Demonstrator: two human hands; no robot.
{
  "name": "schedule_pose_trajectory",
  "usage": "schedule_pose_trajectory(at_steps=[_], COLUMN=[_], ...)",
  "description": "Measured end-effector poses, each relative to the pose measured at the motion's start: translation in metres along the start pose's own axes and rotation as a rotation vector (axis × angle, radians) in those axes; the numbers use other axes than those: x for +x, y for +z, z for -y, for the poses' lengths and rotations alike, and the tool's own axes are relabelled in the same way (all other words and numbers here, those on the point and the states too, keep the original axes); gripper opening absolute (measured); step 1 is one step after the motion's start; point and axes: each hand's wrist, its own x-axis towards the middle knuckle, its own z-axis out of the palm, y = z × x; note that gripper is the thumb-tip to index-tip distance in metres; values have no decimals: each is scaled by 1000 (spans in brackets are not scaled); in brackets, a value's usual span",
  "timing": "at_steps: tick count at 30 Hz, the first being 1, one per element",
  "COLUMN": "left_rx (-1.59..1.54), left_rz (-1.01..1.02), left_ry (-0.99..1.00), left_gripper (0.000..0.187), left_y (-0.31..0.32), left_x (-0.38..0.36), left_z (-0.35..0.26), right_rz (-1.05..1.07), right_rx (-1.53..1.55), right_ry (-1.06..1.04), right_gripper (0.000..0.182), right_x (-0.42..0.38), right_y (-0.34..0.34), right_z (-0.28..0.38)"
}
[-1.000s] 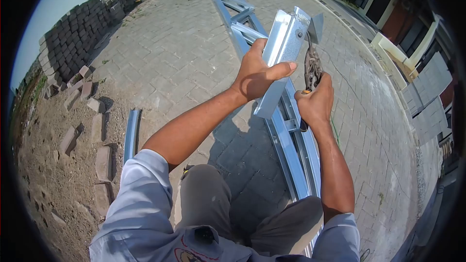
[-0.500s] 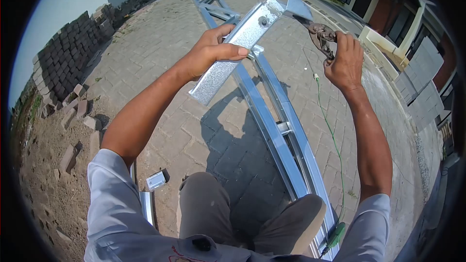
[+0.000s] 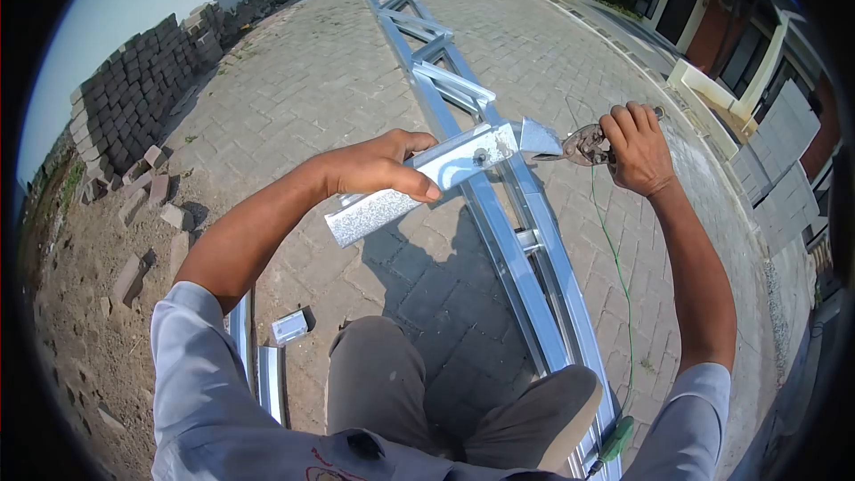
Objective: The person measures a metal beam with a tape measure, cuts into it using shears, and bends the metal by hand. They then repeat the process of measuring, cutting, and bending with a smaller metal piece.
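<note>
My left hand (image 3: pixel 387 167) is wrapped round a short silvery metal channel (image 3: pixel 445 165), its thumb on the near face. The channel slants up to the right, with a dark round spot near its far end. A bent metal flap (image 3: pixel 539 138) stands at that end. In my right hand (image 3: pixel 637 151) are the handles of dark metal snips (image 3: pixel 583 144), whose jaws meet the flap. Whether the jaws are closed on it is hard to see. Beneath the channel a long metal truss (image 3: pixel 512 245) lies on the paving.
A green tool (image 3: pixel 616 438) with a green cord (image 3: pixel 614 254) lies at the lower right. A small metal piece (image 3: pixel 289 328) and a channel length (image 3: pixel 270 383) are at lower left. Stacked paving blocks (image 3: pixel 129 89) and loose bricks (image 3: pixel 131 280) stand farther left.
The channel has tilted flatter, its right end coming down. My right hand and the snips have moved lower and slightly right. The view has shifted, showing more of the truss.
</note>
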Motion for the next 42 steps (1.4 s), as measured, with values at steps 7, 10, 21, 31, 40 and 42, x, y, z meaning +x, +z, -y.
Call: schedule_pose_trajectory(at_steps=[7,10,21,31,40,42], left_rx=[-227,-223,-145,-151,-152,-153], left_rz=[-734,-785,-379,-264,-712,-862], left_ry=[452,447,302,193,400,426], left_gripper=[91,96,93,92,95,99], left_y=[64,79,2,18,58,80], left_x=[60,59,22,18,45,57], left_z=[-44,-28,-22,3,-31,-42], right_rz=[2,51,1,120,58,155], right_rx=[847,1028,230,199,675,945], right_ry=[1049,1058,598,396,939,1023], right_gripper=[62,61,68,61,58,58], right_x=[47,48,6,-15,30,47], right_y=[9,-7,0,8,2,-18], right_z=[150,171,62,69,141,164])
